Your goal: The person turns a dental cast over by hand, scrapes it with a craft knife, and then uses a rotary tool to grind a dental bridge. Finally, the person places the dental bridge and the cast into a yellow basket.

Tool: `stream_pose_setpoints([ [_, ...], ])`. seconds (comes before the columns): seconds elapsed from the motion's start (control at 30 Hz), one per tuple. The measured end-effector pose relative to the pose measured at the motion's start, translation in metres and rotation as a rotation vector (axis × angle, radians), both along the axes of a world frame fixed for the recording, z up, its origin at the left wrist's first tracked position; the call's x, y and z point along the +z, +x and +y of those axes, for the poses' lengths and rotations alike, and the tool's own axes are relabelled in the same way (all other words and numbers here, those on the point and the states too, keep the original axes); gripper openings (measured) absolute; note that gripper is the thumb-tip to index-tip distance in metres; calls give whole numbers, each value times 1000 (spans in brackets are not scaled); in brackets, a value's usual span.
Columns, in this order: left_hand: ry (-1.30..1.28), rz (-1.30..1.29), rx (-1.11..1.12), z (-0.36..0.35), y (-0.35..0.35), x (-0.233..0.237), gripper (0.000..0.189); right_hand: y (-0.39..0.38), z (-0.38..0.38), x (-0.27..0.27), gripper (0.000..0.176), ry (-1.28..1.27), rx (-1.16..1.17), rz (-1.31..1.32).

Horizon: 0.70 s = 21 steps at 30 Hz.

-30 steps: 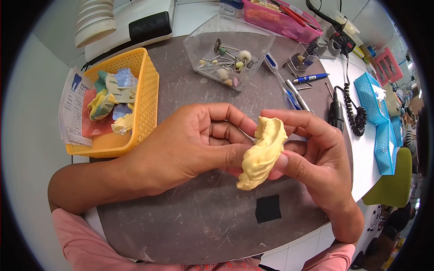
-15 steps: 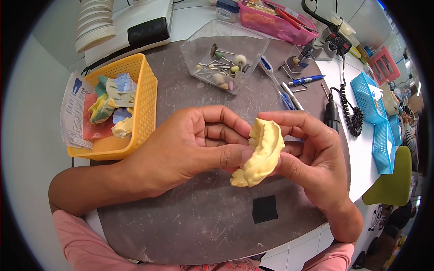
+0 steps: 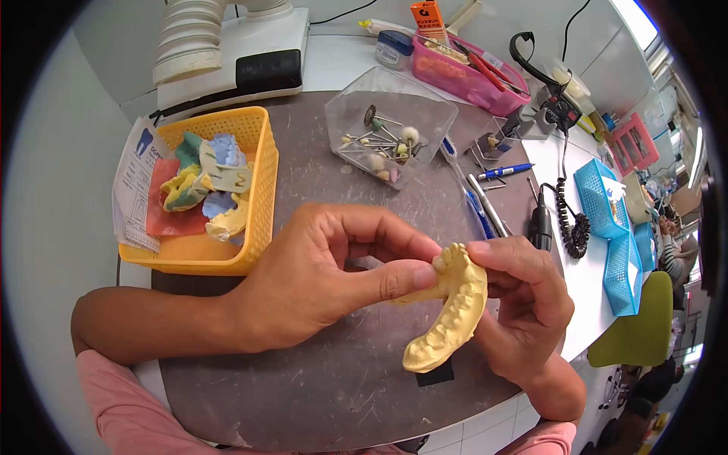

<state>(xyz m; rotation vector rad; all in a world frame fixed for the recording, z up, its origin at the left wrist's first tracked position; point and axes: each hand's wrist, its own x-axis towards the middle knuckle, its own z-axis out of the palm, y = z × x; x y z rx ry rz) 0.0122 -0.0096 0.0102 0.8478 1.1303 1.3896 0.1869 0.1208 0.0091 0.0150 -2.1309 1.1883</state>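
Evidently light but stiff, the yellow dental cast [image 3: 459, 311] is held above the mat [image 3: 318, 394]; its teeth look brittle (plaster, probably), so the thick base is the safer hold. The left hand [image 3: 311, 280] pinches it; the right hand [image 3: 531, 303] grips its far end, thumb hidden. Left, a slip [image 3: 135, 201] reads roughly "DGP…"; farther, the jar's [image 3: 393, 50] label is illegible, the orange box's [image 3: 428, 17] white characters tiny.

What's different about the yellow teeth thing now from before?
The yellow tooth model has been turned, so its row of bumpy teeth now faces up toward the camera. Its lower end now covers part of the black square. Nothing was let go: the left hand and right hand both still hold it. The yellow basket stayed put.
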Motion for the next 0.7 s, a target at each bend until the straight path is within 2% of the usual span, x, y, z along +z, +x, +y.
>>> stream_pose_setpoints([
  [0.13,75,163,38,-3,0,1,19,-1,-3,-2,41,-59,14,-3],
  [0.2,119,242,64,-2,-1,1,19,0,-11,5,42,-354,-56,-154],
  [0.23,158,323,86,-2,-2,0,18,1,-10,6,42,-351,-54,-155],
  [0.3,234,412,116,-1,-3,-4,18,5,-6,7,44,-466,25,-398],
  [0.33,309,502,144,0,-4,-6,19,4,-7,10,44,-463,26,-399],
  [0.4,380,583,167,1,-6,-8,21,1,-9,17,45,-723,100,-353],
  [0.53,502,804,211,3,-9,-9,27,4,-6,10,47,-717,211,-309],
  [0.7,524,801,219,4,-8,-9,27,3,-8,15,45,-779,194,-345],
])
